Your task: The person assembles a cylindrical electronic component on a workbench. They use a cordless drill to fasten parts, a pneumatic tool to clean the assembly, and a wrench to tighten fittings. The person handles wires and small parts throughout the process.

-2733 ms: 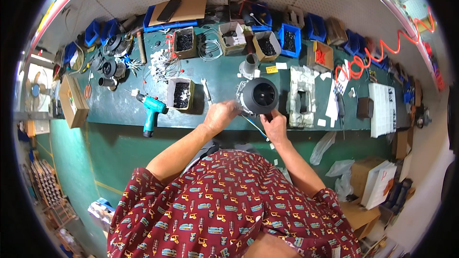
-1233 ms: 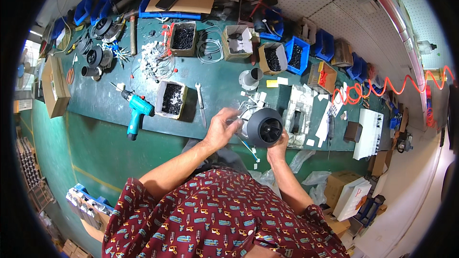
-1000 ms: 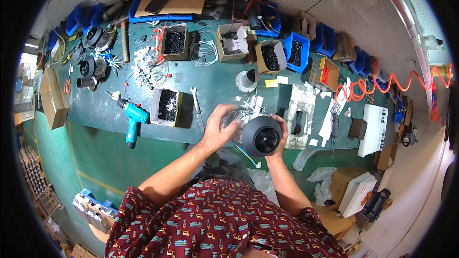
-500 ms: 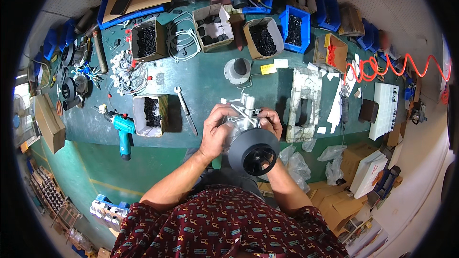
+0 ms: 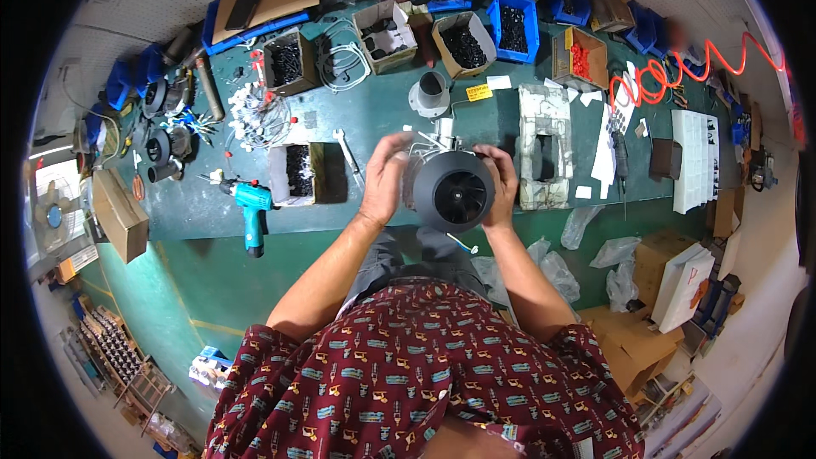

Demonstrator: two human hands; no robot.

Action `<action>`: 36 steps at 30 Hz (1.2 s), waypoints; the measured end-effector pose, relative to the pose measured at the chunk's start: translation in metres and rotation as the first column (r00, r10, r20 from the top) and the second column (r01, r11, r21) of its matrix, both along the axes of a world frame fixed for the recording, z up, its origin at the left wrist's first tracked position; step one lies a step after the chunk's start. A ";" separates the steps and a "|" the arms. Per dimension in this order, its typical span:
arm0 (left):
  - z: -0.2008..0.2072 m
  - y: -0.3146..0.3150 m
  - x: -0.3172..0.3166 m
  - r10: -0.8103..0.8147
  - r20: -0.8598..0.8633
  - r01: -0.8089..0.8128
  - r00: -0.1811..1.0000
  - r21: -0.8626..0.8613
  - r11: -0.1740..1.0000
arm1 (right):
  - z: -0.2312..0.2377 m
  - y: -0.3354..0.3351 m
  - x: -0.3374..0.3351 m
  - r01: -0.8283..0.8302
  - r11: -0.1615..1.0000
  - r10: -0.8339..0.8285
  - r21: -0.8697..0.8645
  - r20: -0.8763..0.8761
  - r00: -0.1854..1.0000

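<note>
A blower unit (image 5: 457, 190) with a black round duct, fan blades inside its mouth and a silvery metal body behind is in front of me at the table's near edge. My right hand (image 5: 500, 183) grips its right side, fingers curled over the far edge. Beside the metal body on the other side, my left hand (image 5: 385, 180) has its fingers apart and slightly bent, slightly blurred. A short cable with a white plug (image 5: 463, 244) hangs below the duct. Beyond the unit stands a grey metal pipe elbow with a flange (image 5: 430, 94).
Left of my hands lie a wrench (image 5: 348, 155), a box of black small parts (image 5: 296, 172) and a teal cordless drill (image 5: 252, 211). A pale block-shaped fixture (image 5: 544, 149) stands right. Bins of screws line the back; a red coiled hose (image 5: 650, 76) hangs at right.
The blower's black duct has turned to face me more and come up in view. My left hand has loosened from the metal body. The whole view has shifted.
</note>
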State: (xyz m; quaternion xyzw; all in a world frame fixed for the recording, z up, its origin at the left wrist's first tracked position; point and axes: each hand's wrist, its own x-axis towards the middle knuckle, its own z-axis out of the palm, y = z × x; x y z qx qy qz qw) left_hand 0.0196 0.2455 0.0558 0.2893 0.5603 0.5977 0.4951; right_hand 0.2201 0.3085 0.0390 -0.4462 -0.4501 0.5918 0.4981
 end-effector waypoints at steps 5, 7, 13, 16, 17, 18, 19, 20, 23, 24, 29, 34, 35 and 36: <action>-0.014 -0.064 -0.017 -0.035 -0.347 -0.027 0.937 -0.171 0.985 | 0.018 -0.053 0.044 -0.138 0.990 0.108 0.020 0.513 0.851; 0.000 -0.077 -0.008 -0.163 -0.606 0.081 0.779 -0.161 0.984 | 0.026 -0.066 0.041 -0.212 0.975 0.140 0.067 0.557 0.819; 0.021 -0.071 0.007 -0.267 -0.796 0.105 0.543 -0.251 0.962 | 0.028 -0.065 0.031 -0.265 0.954 0.125 0.138 0.619 0.775; 0.026 -0.069 0.006 -0.289 -0.814 0.142 0.504 -0.252 0.957 | 0.027 -0.064 0.028 -0.237 0.945 0.038 0.224 0.647 0.761; 0.024 -0.069 0.004 -0.295 -0.835 0.167 0.466 -0.244 0.955 | 0.025 -0.065 0.030 -0.226 0.954 0.048 0.197 0.643 0.764; 0.024 -0.068 0.004 -0.306 -0.829 0.188 0.468 -0.245 0.951 | 0.022 -0.064 0.032 -0.243 0.946 0.049 0.214 0.648 0.760; 0.025 -0.068 0.002 -0.323 -0.834 0.200 0.448 -0.258 0.945 | 0.019 -0.064 0.031 -0.258 0.938 0.047 0.230 0.652 0.756; 0.025 -0.066 0.002 -0.354 -0.826 0.204 0.439 -0.292 0.935 | 0.023 -0.064 0.030 -0.261 0.929 0.030 0.263 0.649 0.760; 0.024 -0.063 0.003 -0.336 -0.822 0.245 0.459 -0.247 0.938 | 0.016 -0.063 0.038 -0.325 0.904 0.003 0.279 0.756 0.655; 0.027 -0.065 0.001 -0.336 -0.822 0.269 0.460 -0.231 0.935 | 0.025 -0.065 0.034 -0.318 0.903 0.001 0.288 0.739 0.674; 0.022 -0.064 -0.001 -0.372 -0.804 0.258 0.463 -0.279 0.925 | 0.018 -0.061 0.034 -0.332 0.892 -0.008 0.307 0.745 0.667; 0.021 -0.067 0.000 -0.368 -0.771 0.254 0.520 -0.272 0.928 | 0.018 -0.061 0.030 -0.325 0.883 -0.035 0.339 0.738 0.674; 0.021 -0.068 0.000 -0.382 -0.761 0.262 0.525 -0.283 0.923 | 0.021 -0.063 0.030 -0.316 0.887 -0.037 0.338 0.733 0.680; 0.021 -0.069 -0.003 -0.363 -0.760 0.268 0.539 -0.254 0.929 | 0.022 -0.063 0.028 -0.309 0.891 -0.035 0.333 0.729 0.684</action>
